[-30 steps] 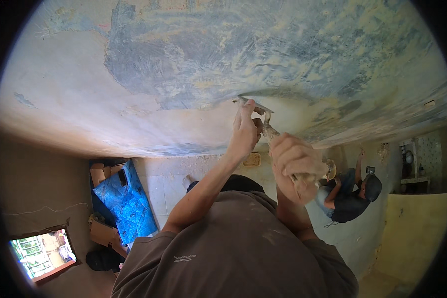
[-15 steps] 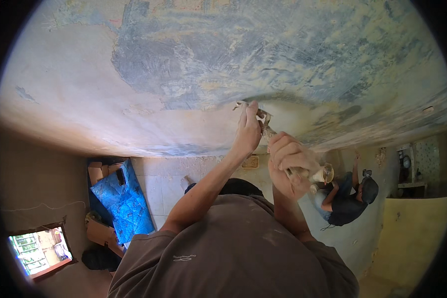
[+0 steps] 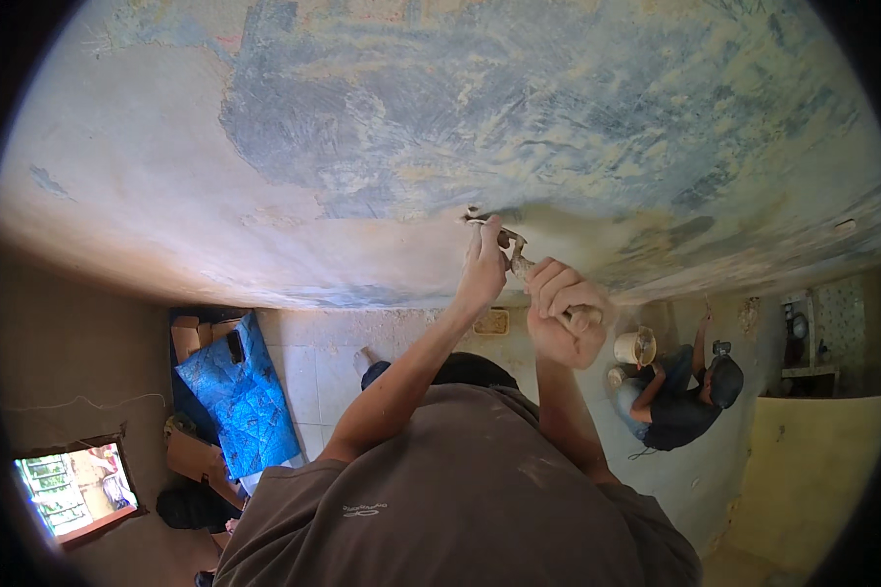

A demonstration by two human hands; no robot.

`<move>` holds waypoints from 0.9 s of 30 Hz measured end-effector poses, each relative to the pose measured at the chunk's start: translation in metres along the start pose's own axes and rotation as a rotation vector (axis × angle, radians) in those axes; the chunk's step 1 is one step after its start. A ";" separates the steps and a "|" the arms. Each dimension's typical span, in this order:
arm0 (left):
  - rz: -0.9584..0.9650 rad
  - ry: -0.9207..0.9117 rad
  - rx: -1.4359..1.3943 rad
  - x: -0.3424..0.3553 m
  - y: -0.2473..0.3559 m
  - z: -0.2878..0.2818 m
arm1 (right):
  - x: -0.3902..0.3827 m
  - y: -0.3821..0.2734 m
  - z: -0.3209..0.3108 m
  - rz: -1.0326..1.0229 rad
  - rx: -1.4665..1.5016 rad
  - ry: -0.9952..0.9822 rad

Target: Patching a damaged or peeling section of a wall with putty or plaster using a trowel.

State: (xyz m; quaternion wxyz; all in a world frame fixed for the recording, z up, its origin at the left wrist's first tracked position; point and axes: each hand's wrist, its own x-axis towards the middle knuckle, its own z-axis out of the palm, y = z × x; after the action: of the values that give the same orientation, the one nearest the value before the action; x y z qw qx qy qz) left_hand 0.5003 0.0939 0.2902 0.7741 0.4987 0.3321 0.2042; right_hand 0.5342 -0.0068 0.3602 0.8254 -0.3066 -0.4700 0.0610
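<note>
Both my hands are raised to a patchy blue-grey and cream wall (image 3: 382,127). Between them runs a narrow tool caked with pale plaster (image 3: 517,252); its kind I cannot make out. My left hand (image 3: 486,259) is closed on its head end, close against the wall, with thumb and fingers pressed on it. My right hand (image 3: 570,311) is wrapped in a fist around its other end, lower and to the right. The fist covers most of the handle. A dark shadow spreads on the wall beside the tool's head.
At right, another person (image 3: 690,396) in dark clothes crouches by a pale bucket (image 3: 636,346), one arm toward the wall. A yellowish tray (image 3: 492,321) lies at the wall's foot. Left are a blue sheet (image 3: 240,391), cardboard boxes (image 3: 201,455) and a window (image 3: 78,492).
My right fist has shifted slightly up and left, leaving the bucket in fuller view. My left hand has moved a little down and left with the tool's head.
</note>
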 end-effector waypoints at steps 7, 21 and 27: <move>-0.125 -0.044 -0.140 -0.035 0.061 0.012 | 0.019 -0.031 0.018 -0.137 -0.079 -0.177; 0.156 -0.082 0.163 -0.021 0.021 0.002 | 0.014 -0.023 0.007 -0.060 -0.049 -0.151; 0.265 0.034 0.425 0.018 -0.032 -0.004 | -0.004 0.012 -0.016 0.037 0.049 -0.015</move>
State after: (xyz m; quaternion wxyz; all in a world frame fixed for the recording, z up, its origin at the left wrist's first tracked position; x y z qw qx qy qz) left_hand 0.5092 0.0949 0.2544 0.6127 0.6859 0.3122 0.2380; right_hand 0.5473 -0.0059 0.3448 0.8278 -0.2945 -0.4690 0.0901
